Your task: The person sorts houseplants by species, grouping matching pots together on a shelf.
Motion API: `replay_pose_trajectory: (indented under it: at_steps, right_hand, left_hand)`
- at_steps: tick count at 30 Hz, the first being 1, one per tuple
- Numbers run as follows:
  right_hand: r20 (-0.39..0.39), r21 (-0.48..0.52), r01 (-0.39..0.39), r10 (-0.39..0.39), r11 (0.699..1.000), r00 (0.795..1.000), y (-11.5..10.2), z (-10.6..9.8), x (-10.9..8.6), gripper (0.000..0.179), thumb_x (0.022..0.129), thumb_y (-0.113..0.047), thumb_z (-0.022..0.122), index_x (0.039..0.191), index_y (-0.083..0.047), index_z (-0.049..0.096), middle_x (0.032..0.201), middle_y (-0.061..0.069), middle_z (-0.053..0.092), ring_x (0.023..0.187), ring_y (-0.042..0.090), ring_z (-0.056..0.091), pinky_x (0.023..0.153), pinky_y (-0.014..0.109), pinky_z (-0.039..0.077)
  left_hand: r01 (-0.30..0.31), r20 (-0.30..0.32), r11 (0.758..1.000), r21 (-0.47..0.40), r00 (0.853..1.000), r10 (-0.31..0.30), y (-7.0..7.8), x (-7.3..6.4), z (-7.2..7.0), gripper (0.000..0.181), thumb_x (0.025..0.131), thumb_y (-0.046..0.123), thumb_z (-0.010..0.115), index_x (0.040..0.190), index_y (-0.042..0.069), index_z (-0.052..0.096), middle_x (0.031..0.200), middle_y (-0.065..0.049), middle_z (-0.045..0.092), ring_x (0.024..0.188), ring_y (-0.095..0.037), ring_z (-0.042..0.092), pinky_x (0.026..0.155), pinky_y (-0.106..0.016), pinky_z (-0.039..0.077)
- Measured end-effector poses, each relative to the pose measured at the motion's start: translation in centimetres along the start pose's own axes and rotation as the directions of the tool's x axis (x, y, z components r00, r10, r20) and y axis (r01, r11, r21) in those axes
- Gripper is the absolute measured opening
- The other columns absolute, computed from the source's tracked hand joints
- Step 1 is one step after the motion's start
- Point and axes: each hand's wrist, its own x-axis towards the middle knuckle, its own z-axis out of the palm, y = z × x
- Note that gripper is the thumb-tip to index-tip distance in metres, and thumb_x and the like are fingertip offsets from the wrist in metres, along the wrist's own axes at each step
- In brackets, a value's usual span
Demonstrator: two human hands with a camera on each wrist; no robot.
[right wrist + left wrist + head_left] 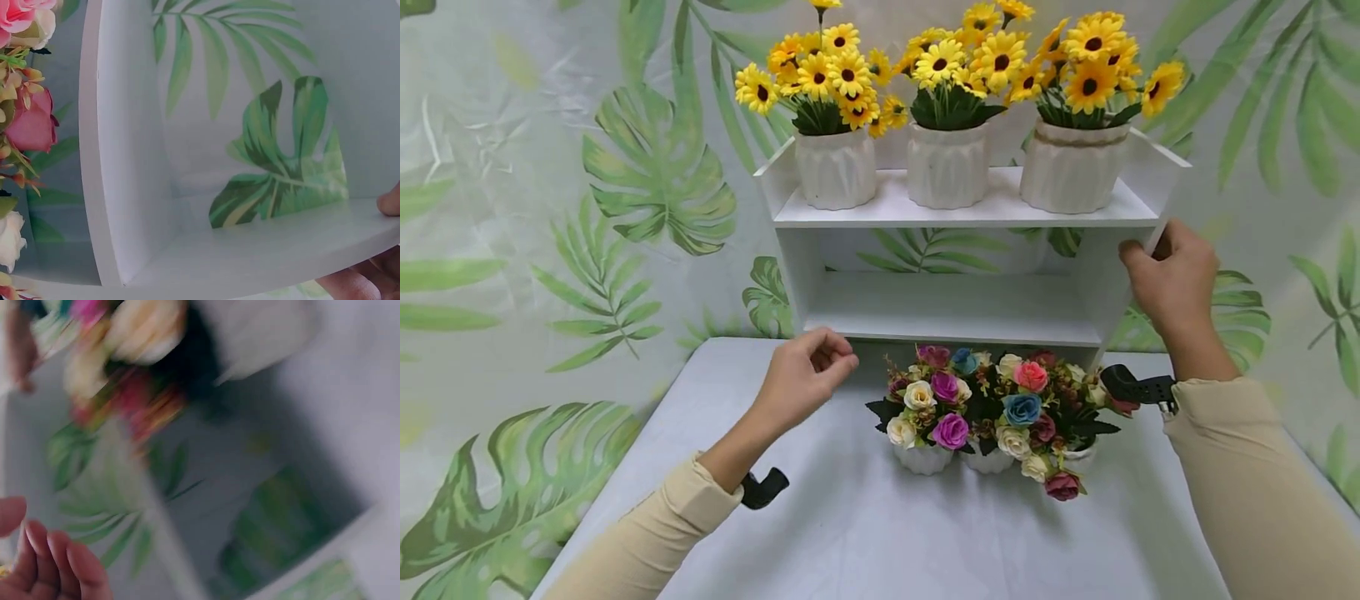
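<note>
A white two-tier shelf [955, 308] stands at the back of the table. My right hand [1176, 271] grips its right side panel [300, 247], thumb inside and fingers outside. My left hand [808, 371] hovers in front of the shelf's lower left corner, fingers loosely curled and holding nothing; the left wrist view shows its fingers [62, 562] beside the blurred shelf. Three white pots of yellow daisies, left [835, 171], middle [949, 167] and right [1071, 171], stand on the upper board. Pots of artificial roses [951, 431] stand below the lower board.
A white cloth covers the table [865, 542]. Behind the shelf hangs a leaf-printed backdrop [655, 175]. Nothing stands on the shelf's middle board [951, 296]. The roses stick out in front of the shelf near my right forearm.
</note>
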Motion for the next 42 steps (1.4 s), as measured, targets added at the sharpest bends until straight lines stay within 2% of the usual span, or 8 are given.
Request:
replay_pose_trajectory:
  at_steps: [4,11,17,22,26,30,34,42]
  right_hand:
    - [0.01,0.023,-0.034,0.033,0.999,0.999,0.0,0.0,0.2,0.048,0.095,-0.038,0.052,0.133,-0.01,0.058,0.119,0.008,0.063,0.089,-0.002,0.052,0.068,0.015,0.041]
    - [0.054,0.059,-0.075,0.072,0.995,0.996,-0.3,-0.3,0.4,0.049,0.097,-0.04,0.05,0.137,-0.012,0.054,0.139,0.014,0.057,0.117,0.022,0.056,0.087,0.036,0.05]
    - [0.075,-0.013,0.01,-0.009,1.0,0.997,-0.4,-0.3,0.3,0.048,0.099,-0.039,0.042,0.126,-0.001,0.053,0.125,0.021,0.058,0.101,0.026,0.054,0.065,0.027,0.042]
    - [0.078,-0.025,0.03,-0.028,0.999,0.997,-0.3,-0.2,0.2,0.044,0.099,-0.038,0.043,0.116,0.0,0.056,0.109,0.017,0.062,0.087,0.015,0.051,0.056,0.021,0.04]
    - [0.067,-0.023,0.042,-0.041,0.999,0.997,-0.2,0.0,0.1,0.038,0.098,-0.036,0.046,0.1,-0.001,0.061,0.075,-0.01,0.061,0.072,0.004,0.05,0.051,0.021,0.042]
    - [0.06,-0.009,0.039,-0.039,0.999,0.997,-0.4,0.1,0.1,0.037,0.098,-0.035,0.048,0.094,0.0,0.063,0.063,-0.026,0.048,0.068,0.002,0.05,0.051,0.022,0.043]
    - [0.055,-0.004,0.033,-0.033,0.999,0.998,-0.4,0.2,0.2,0.039,0.097,-0.035,0.049,0.099,0.0,0.065,0.071,-0.017,0.057,0.071,0.002,0.05,0.052,0.019,0.043]
    - [0.041,-0.026,0.011,-0.01,1.0,0.999,-0.1,0.1,0.1,0.038,0.097,-0.037,0.049,0.094,-0.001,0.063,0.064,-0.025,0.05,0.07,0.001,0.048,0.052,0.02,0.041]
  left_hand:
    - [0.078,0.174,0.996,0.041,0.981,-0.084,-2.5,-2.3,1.9,0.004,0.091,0.015,0.07,0.09,0.011,0.068,0.075,-0.001,0.063,0.064,-0.011,0.053,0.056,-0.022,0.045]
    - [0.188,0.35,0.981,0.052,0.916,-0.194,-5.2,-4.5,5.3,0.014,0.09,0.02,0.069,0.095,0.007,0.068,0.084,-0.003,0.067,0.071,-0.011,0.056,0.059,-0.023,0.046]
    - [0.289,0.384,0.955,0.074,0.875,-0.294,-6.7,-4.9,8.4,0.04,0.087,0.023,0.071,0.119,0.001,0.06,0.112,-0.013,0.069,0.092,-0.018,0.062,0.069,-0.027,0.049]
    - [0.304,0.356,0.948,0.093,0.879,-0.317,-7.2,-4.6,10.1,0.056,0.082,0.026,0.074,0.126,-0.003,0.054,0.117,-0.018,0.062,0.096,-0.024,0.06,0.074,-0.035,0.05]
    - [0.323,0.357,0.946,0.036,0.88,-0.314,-7.5,-4.3,11.0,0.066,0.081,0.028,0.078,0.135,0.003,0.051,0.123,-0.016,0.06,0.107,-0.026,0.058,0.089,-0.044,0.051]
    - [0.252,0.361,0.962,-0.101,0.911,-0.201,-7.8,-3.9,11.9,0.07,0.078,0.022,0.082,0.14,0.011,0.052,0.136,-0.011,0.061,0.127,-0.027,0.056,0.11,-0.049,0.043]
    - [0.169,0.348,0.966,-0.195,0.933,-0.092,-8.0,-3.2,12.6,0.08,0.074,0.017,0.085,0.145,0.015,0.048,0.143,-0.005,0.057,0.134,-0.024,0.053,0.115,-0.047,0.04]
    - [0.27,0.472,0.882,-0.387,0.879,-0.062,-7.5,-2.1,13.5,0.09,0.079,0.01,0.083,0.153,0.027,0.034,0.154,0.003,0.045,0.144,-0.019,0.042,0.12,-0.044,0.033]
